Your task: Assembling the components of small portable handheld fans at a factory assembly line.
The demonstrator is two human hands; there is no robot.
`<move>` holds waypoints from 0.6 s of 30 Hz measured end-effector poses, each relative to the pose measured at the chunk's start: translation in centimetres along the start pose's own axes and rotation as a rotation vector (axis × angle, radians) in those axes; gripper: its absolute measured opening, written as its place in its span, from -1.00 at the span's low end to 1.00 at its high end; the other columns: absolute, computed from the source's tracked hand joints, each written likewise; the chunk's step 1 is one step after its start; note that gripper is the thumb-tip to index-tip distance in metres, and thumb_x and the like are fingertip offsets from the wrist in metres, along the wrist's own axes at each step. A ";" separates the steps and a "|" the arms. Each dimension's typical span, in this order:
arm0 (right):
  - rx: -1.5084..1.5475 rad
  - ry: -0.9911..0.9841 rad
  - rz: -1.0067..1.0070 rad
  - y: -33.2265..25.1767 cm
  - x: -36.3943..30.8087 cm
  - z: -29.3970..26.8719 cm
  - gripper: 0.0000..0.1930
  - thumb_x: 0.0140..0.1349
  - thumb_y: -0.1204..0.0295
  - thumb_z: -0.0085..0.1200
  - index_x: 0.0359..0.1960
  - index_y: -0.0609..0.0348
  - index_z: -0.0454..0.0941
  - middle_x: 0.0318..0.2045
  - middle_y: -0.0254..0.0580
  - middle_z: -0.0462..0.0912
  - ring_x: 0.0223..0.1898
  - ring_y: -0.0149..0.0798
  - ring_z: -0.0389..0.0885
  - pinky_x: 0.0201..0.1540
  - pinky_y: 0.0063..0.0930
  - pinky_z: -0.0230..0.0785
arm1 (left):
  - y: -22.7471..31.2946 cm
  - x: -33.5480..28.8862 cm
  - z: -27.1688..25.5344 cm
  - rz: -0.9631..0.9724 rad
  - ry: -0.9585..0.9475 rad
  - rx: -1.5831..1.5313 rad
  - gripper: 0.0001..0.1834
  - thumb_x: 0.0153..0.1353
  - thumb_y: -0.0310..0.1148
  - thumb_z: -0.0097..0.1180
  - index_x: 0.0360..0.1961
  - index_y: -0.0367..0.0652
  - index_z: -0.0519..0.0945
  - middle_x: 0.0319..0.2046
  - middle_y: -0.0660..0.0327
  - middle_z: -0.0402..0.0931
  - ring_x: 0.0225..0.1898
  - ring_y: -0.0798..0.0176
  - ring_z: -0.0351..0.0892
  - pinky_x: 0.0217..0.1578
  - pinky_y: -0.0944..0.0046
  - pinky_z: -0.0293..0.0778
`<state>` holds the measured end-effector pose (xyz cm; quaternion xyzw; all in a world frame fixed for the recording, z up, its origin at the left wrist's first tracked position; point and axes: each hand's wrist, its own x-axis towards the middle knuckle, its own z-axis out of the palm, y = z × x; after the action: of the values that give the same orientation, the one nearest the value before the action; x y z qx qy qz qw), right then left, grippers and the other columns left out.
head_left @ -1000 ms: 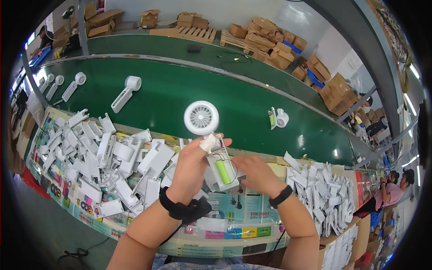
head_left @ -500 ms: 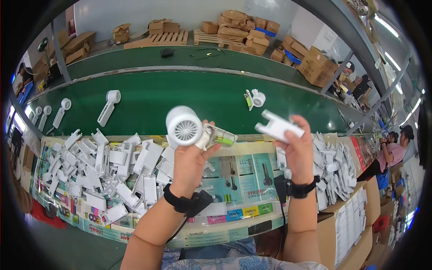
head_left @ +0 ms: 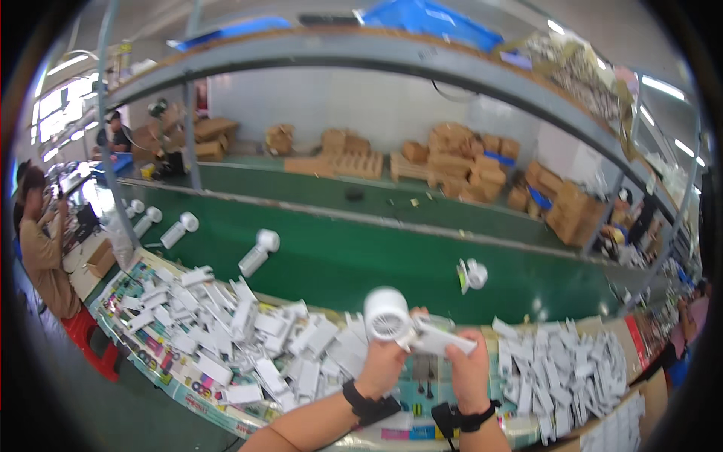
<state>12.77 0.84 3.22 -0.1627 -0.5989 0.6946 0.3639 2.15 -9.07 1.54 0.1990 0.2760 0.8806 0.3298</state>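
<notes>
My left hand [head_left: 380,368] is closed around a white handheld fan [head_left: 387,315], its round grilled head raised above the fingers. A white plastic handle cover [head_left: 438,340] is pinched in my right hand [head_left: 471,377]. The cover lies against the fan's handle side, its far end close to my left fingers. Whether it is seated on the handle I cannot tell, as the cover and fingers hide that part. Loose white plastic shells [head_left: 213,371] are heaped left of my hands, and more white handle pieces [head_left: 561,369] lie to the right.
Beyond the table runs a green conveyor belt [head_left: 354,267], carrying several white fans [head_left: 258,253] at left and a fan with its handle uncovered [head_left: 474,274] at right. A metal shelf frame [head_left: 361,56] crosses above. A person [head_left: 47,245] is at the far left; cartons [head_left: 576,215] stand behind.
My right hand has brought the cover leftward onto the fan's handle side, so the two hands are now close together. The view has tilted up and swung left, showing more of the room.
</notes>
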 end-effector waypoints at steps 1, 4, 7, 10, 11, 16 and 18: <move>-0.019 0.001 -0.021 0.1 0.3 0.1 -0.71 0.02 0.56 0.05 -0.21 0.18 0.28 -0.37 -0.37 0.37 -0.36 -0.48 0.36 -0.24 -0.59 0.26 | -0.1 0.0 0.2 0.006 0.009 0.058 -0.57 0.16 -0.46 0.02 0.08 -0.21 0.34 0.06 0.18 0.37 0.04 0.31 0.37 -0.01 0.30 0.36; -0.190 0.033 -0.211 -0.1 -0.4 1.0 -0.74 0.08 0.41 0.11 -0.22 0.18 0.37 -0.33 -0.27 0.47 -0.31 -0.40 0.44 -0.23 -0.55 0.31 | 0.0 -0.4 0.8 0.090 0.053 0.077 -0.57 0.14 -0.51 0.04 0.07 -0.27 0.36 0.05 0.16 0.39 0.01 0.32 0.39 -0.03 0.37 0.35; -0.516 0.208 -0.387 0.6 -0.5 1.7 -0.61 -0.08 0.40 0.22 -0.21 0.20 0.37 -0.40 -0.37 0.33 -0.40 -0.43 0.29 -0.29 -0.56 0.20 | 0.6 -0.8 1.5 0.192 0.153 0.276 -0.64 0.11 -0.49 0.11 -0.04 -0.38 0.45 -0.08 0.11 0.49 -0.06 0.33 0.46 -0.04 0.37 0.37; -0.666 0.218 -0.252 1.1 -1.5 1.7 -0.42 0.02 0.49 0.19 0.09 0.26 0.22 0.02 -0.02 0.33 0.02 -0.14 0.32 0.04 -0.29 0.20 | 0.7 -1.3 0.8 0.352 0.072 0.580 -0.67 0.11 -0.46 0.12 -0.08 -0.34 0.48 -0.20 0.07 0.55 -0.13 0.27 0.53 -0.07 0.33 0.42; -0.394 0.237 -0.235 1.7 -1.6 1.7 -0.41 0.07 0.48 0.15 0.15 0.20 0.19 0.06 -0.04 0.30 0.06 -0.20 0.26 0.05 -0.40 0.18 | 0.2 -1.5 1.0 0.408 0.076 0.491 -0.70 0.11 -0.47 0.11 -0.11 -0.33 0.51 -0.27 0.13 0.56 -0.22 0.31 0.54 -0.17 0.35 0.44; -0.187 0.043 -0.253 1.7 -1.8 2.5 -0.42 0.16 0.56 0.03 0.22 0.24 0.11 0.12 -0.03 0.28 0.09 -0.27 0.26 0.11 -0.45 0.13 | -0.1 -1.8 1.9 0.461 0.073 0.312 -0.74 0.09 -0.54 0.11 -0.14 -0.32 0.54 -0.25 0.22 0.57 -0.20 0.39 0.49 -0.17 0.38 0.41; -0.203 0.083 -0.356 1.0 -2.1 3.7 -0.44 0.17 0.57 0.01 0.22 0.25 0.12 0.12 -0.03 0.29 0.09 -0.27 0.27 0.12 -0.46 0.13 | -0.1 -1.7 1.8 0.457 0.094 0.277 -0.72 0.08 -0.55 0.12 -0.14 -0.33 0.53 -0.24 0.21 0.56 -0.19 0.38 0.49 -0.16 0.37 0.41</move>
<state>11.49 -3.30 2.69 -0.1186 -0.6695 0.5483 0.4869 4.34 -9.49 2.61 0.2585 0.3568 0.8942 0.0788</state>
